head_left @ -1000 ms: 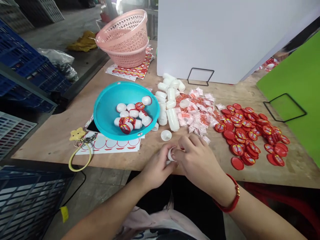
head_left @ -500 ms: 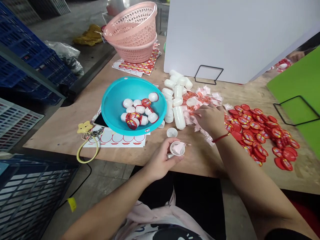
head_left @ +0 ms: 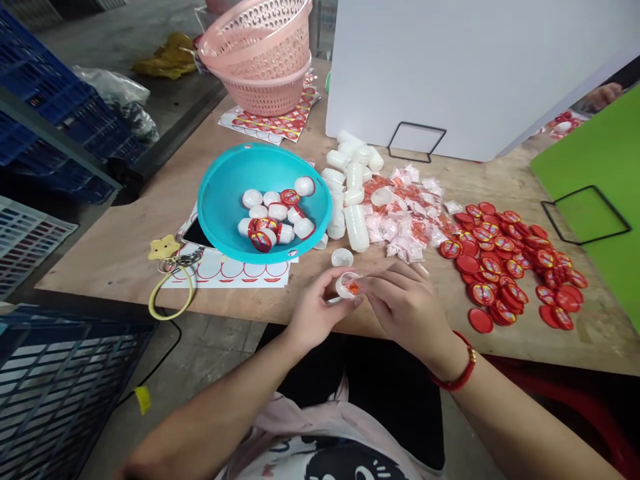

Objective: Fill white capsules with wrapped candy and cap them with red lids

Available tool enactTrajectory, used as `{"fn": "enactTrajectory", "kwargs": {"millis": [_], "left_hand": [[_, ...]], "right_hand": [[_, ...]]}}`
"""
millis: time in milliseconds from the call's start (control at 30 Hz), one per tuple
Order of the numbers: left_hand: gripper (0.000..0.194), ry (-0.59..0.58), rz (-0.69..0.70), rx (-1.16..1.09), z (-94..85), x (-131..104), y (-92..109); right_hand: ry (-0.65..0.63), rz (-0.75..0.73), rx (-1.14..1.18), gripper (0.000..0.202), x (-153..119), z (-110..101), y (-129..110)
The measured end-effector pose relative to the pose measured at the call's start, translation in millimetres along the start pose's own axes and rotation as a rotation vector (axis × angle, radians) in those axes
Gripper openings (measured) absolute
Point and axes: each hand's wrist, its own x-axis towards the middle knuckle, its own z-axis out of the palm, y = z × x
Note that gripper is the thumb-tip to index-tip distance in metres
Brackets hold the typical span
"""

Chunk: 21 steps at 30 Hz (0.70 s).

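Note:
My left hand (head_left: 314, 310) is wrapped round a small white plastic cup (head_left: 341, 285), its mouth tilted up toward me. At that mouth, my right hand (head_left: 407, 308) pinches a small orange-red packet (head_left: 354, 288); the fingertips partly hide it. A second white cup (head_left: 342, 257) stands on the table just beyond. Behind the hands lie nested white cups (head_left: 357, 230) and a heap of pink and orange packets (head_left: 403, 237). Red round lids (head_left: 483, 293) with printed labels are spread to the right. On the left, a turquoise bowl (head_left: 220, 213) contains several red-and-white capped cups (head_left: 303, 228).
Pink baskets (head_left: 270, 83) are stacked at the back on printed sheets (head_left: 300, 117). A white panel (head_left: 425, 73) and a green panel (head_left: 590, 160) stand behind, with a co-worker's hand (head_left: 603, 97) beyond. A yellow key strap (head_left: 173, 303) hangs over the table edge beside a phone (head_left: 193, 232).
My right hand has come back from the packet heap to the cup in my left hand, bringing an orange-red packet. The left hand has stayed almost in place. The view has shifted slightly.

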Motion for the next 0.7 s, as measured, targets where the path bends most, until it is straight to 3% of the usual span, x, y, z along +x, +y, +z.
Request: {"fn": "enactTrajectory", "kwargs": {"millis": [167, 333, 467, 533, 700], "left_hand": [[0.045, -0.015, -0.004, -0.017, -1.1, 0.6, 0.3], [0.051, -0.078, 0.036, -0.094, -6.5, 2.8, -6.9], [0.031, -0.124, 0.094, -0.015, -10.1, 5.1, -12.2], [0.026, -0.142, 0.091, -0.001, -10.1, 5.5, -12.3], [0.029, -0.164, 0.069, 0.054, -7.3, 3.0, -6.9]], "right_hand": [[-0.086, -0.023, -0.075, 0.017, -0.8, 0.1, -3.6], [-0.287, 0.013, -0.054, 0.037, -7.7, -13.5, -8.4], [-0.397, 0.093, 0.028, 0.042, -10.4, -22.3, -4.6], [-0.402, 0.122, 0.104, 0.044, -10.7, -19.8, -1.5], [-0.276, 0.231, 0.441, 0.035, -22.5, -4.3, 6.7]]}}
